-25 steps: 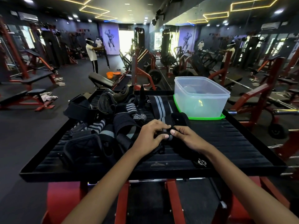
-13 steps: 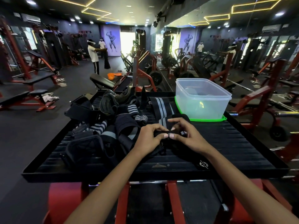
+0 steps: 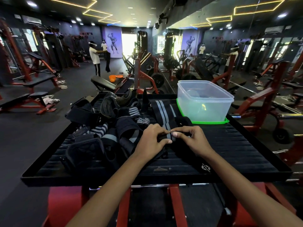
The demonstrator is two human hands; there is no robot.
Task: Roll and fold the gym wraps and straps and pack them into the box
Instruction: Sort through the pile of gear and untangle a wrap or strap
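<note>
Pile at left: we see a loose heap of black and grey-striped fabric gym wraps and straps (image 3: 105, 126) lying unrolled on the left half of the black ribbed worktop (image 3: 246, 149).
Left hand: our left hand (image 3: 151, 142) sits at the near end of the long black wrap with grey stripes (image 3: 164, 113), its grip pinching that end between curled fingers and thumb.
Wrap in hand: it runs from our fingers away across the worktop, flat and mostly unrolled, its far end near the box.
Right hand: our right hand (image 3: 192, 139) meets the left fingertip to fingertip, its grip also curled round the same wrap end.
Box at right: the clear plastic box on a green lid (image 3: 205, 102) stands open at the far right of the worktop, well apart from our hands; what lies inside, we cannot tell.
Step in hand: we judge the roll is only starting.
Next move: we should turn the end over tightly and evenly, keeping the edges aligned.
</note>
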